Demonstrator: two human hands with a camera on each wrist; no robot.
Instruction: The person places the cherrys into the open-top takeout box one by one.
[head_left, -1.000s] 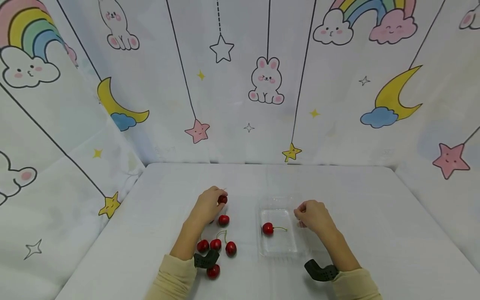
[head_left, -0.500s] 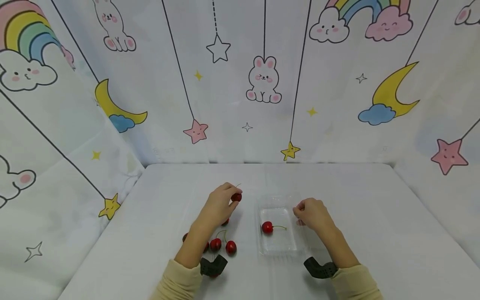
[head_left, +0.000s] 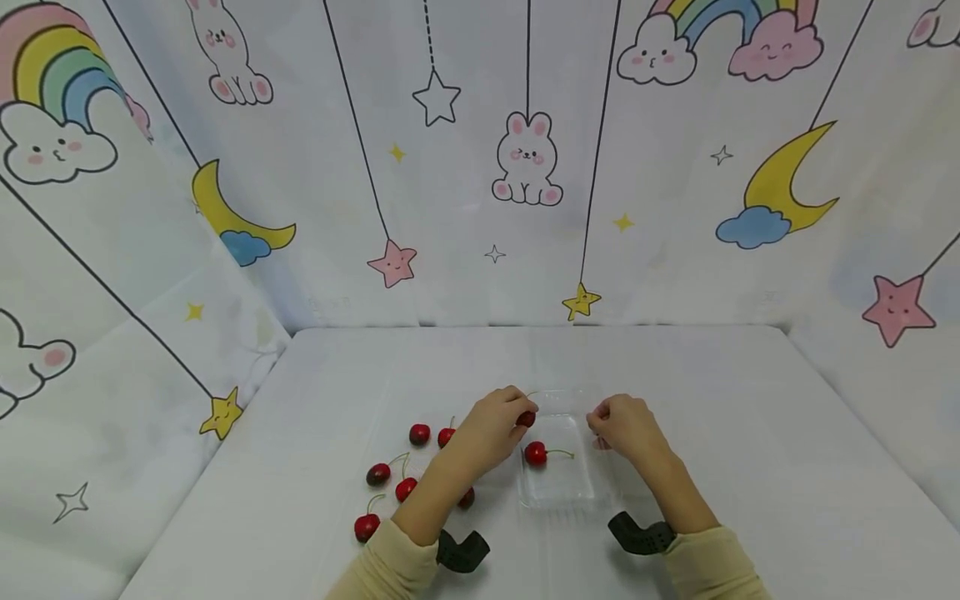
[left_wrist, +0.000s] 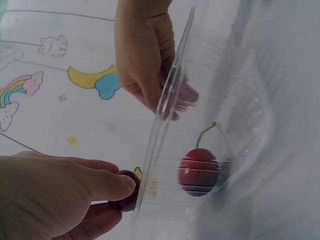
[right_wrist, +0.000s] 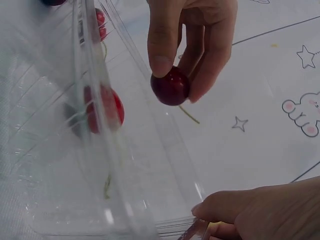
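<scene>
My left hand pinches a dark red cherry between thumb and fingers, up at the left rim of a clear plastic container. The held cherry's thin stem sticks out past the fingers in the right wrist view. Inside the container lies another cherry, its green stem pointing right. On the opposite side my right hand grips the container's rim, with the thumb on top and fingers beneath, as the right wrist view shows.
Several loose cherries with stems, among them one cherry at the far left, lie on the white table left of the container. My left forearm covers part of that group. A wall sheet printed with cartoons stands behind.
Carrying the cherry, my left hand has moved right from over the loose cherries to the container's left rim. My right hand has stayed at the container's right side.
</scene>
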